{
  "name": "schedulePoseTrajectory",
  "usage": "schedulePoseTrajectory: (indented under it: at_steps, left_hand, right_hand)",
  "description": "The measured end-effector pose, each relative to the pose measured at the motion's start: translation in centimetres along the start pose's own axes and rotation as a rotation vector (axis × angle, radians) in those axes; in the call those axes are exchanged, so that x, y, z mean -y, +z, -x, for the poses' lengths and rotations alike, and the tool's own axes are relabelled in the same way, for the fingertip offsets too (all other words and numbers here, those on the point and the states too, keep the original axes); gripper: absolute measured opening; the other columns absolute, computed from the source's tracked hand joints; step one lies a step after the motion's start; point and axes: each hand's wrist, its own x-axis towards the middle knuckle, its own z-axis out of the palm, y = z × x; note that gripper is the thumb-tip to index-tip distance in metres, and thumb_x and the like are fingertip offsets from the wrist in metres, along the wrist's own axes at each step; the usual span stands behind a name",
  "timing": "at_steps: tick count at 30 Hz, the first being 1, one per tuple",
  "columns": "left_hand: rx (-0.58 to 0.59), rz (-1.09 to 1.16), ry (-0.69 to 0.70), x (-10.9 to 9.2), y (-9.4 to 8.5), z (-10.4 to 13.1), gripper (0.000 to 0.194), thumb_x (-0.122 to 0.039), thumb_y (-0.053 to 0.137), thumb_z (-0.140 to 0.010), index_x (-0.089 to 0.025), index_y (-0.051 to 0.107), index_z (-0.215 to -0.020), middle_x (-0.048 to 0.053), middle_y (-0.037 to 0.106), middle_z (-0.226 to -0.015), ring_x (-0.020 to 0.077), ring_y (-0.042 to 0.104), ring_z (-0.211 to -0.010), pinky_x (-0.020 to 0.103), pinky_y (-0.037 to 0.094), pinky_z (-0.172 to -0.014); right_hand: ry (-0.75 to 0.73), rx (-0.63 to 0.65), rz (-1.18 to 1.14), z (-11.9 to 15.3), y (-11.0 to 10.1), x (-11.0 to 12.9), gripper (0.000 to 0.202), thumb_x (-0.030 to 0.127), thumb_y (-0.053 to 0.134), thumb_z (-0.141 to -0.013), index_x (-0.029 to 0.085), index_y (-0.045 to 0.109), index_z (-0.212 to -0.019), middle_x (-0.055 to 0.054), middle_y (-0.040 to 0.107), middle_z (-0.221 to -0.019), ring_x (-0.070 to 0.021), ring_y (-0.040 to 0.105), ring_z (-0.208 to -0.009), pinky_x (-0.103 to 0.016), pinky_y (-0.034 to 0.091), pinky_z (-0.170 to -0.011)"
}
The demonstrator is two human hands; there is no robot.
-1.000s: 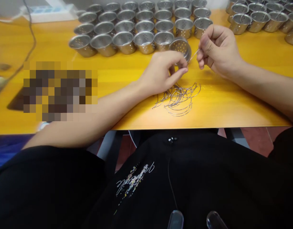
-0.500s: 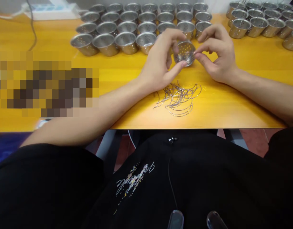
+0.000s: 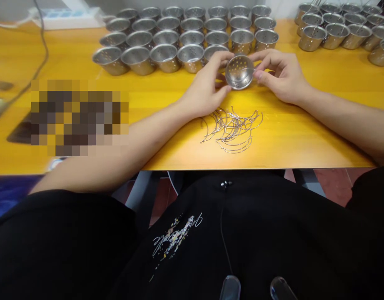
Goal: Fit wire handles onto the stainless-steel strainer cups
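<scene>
Far L: white oblong strip w/ blue patches [image 3: 70, 18], prob. a power strip, & thin dark grey cable [image 3: 43, 33] on the glossy yellow tabletop [image 3: 179, 154]. Next, block of upright, round silvery perforated metal cups [image 3: 192, 38], approx. four rows; no wires visible on them, so prob. the lot left to do.

Bare left hand [image 3: 207, 85] is curled round the L side of a tilted, silvery round cup w/ star-like holes [image 3: 237, 77], mouth twd the person, just in front of the rows. Below, nr the table edge: loose tangle of curved thin silvery wires [image 3: 234, 125], prob. unused stock; they overlap, can't count.

Bare right hand [image 3: 282, 77] pinches a single thin silvery wire [image 3: 248, 69] betw. thumb & forefinger at the cup's R rim; whether either end is hooked in, can't tell. Hands apart, cup betw. them; I'd call it mid-fitting.

Far R: smaller group of like metal cups [image 3: 335, 38], several w/ wires over their mouths, so prob. done. More to do than done, I'd judge.
</scene>
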Motion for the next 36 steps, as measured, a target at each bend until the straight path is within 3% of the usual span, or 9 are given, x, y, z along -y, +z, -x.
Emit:
schedulePoseTrajectory:
  at_steps: [5, 10, 13, 19, 24, 28, 30, 34, 36]
  left_hand:
    - [-0.025, 0.02, -0.025, -1.8, -0.4, 0.2, 0.085, -0.066, 0.087, -0.101, -0.047, 0.068, -0.181, 0.008, 0.079, -0.178, 0.0404, 0.078, -0.133, 0.063, 0.074, -0.093]
    - [0.029, -0.085, 0.011, -3.2, -1.1, 0.3, 0.084, -0.068, 0.082, -0.11, -0.044, 0.064, -0.189, 0.006, 0.085, -0.167, 0.0418, 0.068, -0.155, 0.068, 0.073, -0.108]
    - [0.005, -0.125, 0.044, -3.6, -1.2, 0.4, 0.083, -0.059, 0.087, -0.105, -0.046, 0.068, -0.184, 0.009, 0.087, -0.163, 0.0455, 0.071, -0.155, 0.07, 0.071, -0.108]
    - [-0.013, -0.056, -0.013, -2.9, -0.2, 0.6, 0.078, -0.066, 0.091, -0.106, -0.043, 0.068, -0.176, 0.012, 0.083, -0.155, 0.0417, 0.071, -0.138, 0.061, 0.068, -0.096]
    - [0.053, -0.052, -0.051, -2.9, 0.1, 0.6, 0.081, -0.081, 0.078, -0.123, -0.028, 0.057, -0.181, 0.008, 0.08, -0.146, 0.0327, 0.056, -0.142, 0.058, 0.059, -0.112]
    - [0.014, 0.044, -0.08, -3.5, 0.0, 0.6, 0.081, -0.081, 0.092, -0.111, -0.034, 0.068, -0.172, 0.007, 0.082, -0.151, 0.0345, 0.062, -0.138, 0.06, 0.059, -0.109]
    - [-0.013, 0.038, -0.074, -3.4, 0.1, 0.5, 0.08, -0.076, 0.097, -0.103, -0.037, 0.073, -0.168, 0.009, 0.083, -0.153, 0.0383, 0.065, -0.139, 0.062, 0.062, -0.107]
    - [-0.012, -0.013, -0.044, -2.4, 0.0, 0.5, 0.081, -0.069, 0.094, -0.1, -0.041, 0.073, -0.173, 0.007, 0.084, -0.153, 0.0393, 0.064, -0.142, 0.06, 0.065, -0.105]
    - [0.014, -0.035, -0.033, -1.8, -0.1, 0.5, 0.082, -0.069, 0.09, -0.102, -0.044, 0.07, -0.178, 0.006, 0.083, -0.152, 0.0397, 0.062, -0.144, 0.059, 0.065, -0.103]
  right_hand:
    - [0.114, 0.014, -0.105, -0.3, 1.0, -0.6, 0.063, 0.087, 0.118, -0.08, 0.035, 0.082, -0.086, -0.001, 0.095, -0.115, -0.0281, 0.068, -0.101, -0.048, 0.061, -0.091]
    - [0.128, -0.064, -0.101, -0.1, 1.4, -0.5, 0.066, 0.089, 0.117, -0.074, 0.034, 0.08, -0.08, 0.001, 0.094, -0.103, -0.0213, 0.059, -0.075, -0.044, 0.053, -0.077]
    - [0.15, -0.029, -0.106, 0.2, 1.2, 0.2, 0.063, 0.084, 0.121, -0.077, 0.033, 0.087, -0.087, -0.001, 0.09, -0.094, -0.0223, 0.064, -0.078, -0.043, 0.056, -0.08]
    - [0.033, -0.042, -0.219, -0.2, 0.7, 1.1, 0.056, 0.072, 0.126, -0.084, 0.027, 0.094, -0.088, -0.004, 0.094, -0.116, -0.0195, 0.074, -0.099, -0.033, 0.06, -0.093]
    - [0.03, -0.122, -0.157, -0.3, 0.3, 0.3, 0.051, 0.08, 0.121, -0.089, 0.036, 0.096, -0.098, 0.006, 0.079, -0.086, -0.017, 0.045, -0.072, -0.035, 0.051, -0.066]
    - [0.058, -0.129, -0.207, -0.3, 0.4, -0.1, 0.054, 0.076, 0.123, -0.088, 0.032, 0.094, -0.097, 0.008, 0.075, -0.078, -0.0112, 0.035, -0.061, -0.032, 0.036, -0.054]
    - [0.078, -0.172, -0.233, -0.5, 0.8, 0.1, 0.06, 0.076, 0.127, -0.082, 0.028, 0.093, -0.091, 0.008, 0.074, -0.073, -0.0079, 0.037, -0.057, -0.03, 0.03, -0.052]
    - [0.119, -0.169, -0.283, -1.0, 1.2, 1.0, 0.082, 0.086, 0.131, -0.047, 0.023, 0.093, -0.081, 0.005, 0.078, -0.068, -0.0044, 0.046, -0.046, -0.026, 0.027, -0.046]
    - [0.134, -0.126, -0.278, -1.0, 1.1, 1.3, 0.084, 0.086, 0.131, -0.043, 0.022, 0.094, -0.081, 0.006, 0.076, -0.065, -0.0042, 0.05, -0.045, -0.024, 0.031, -0.045]
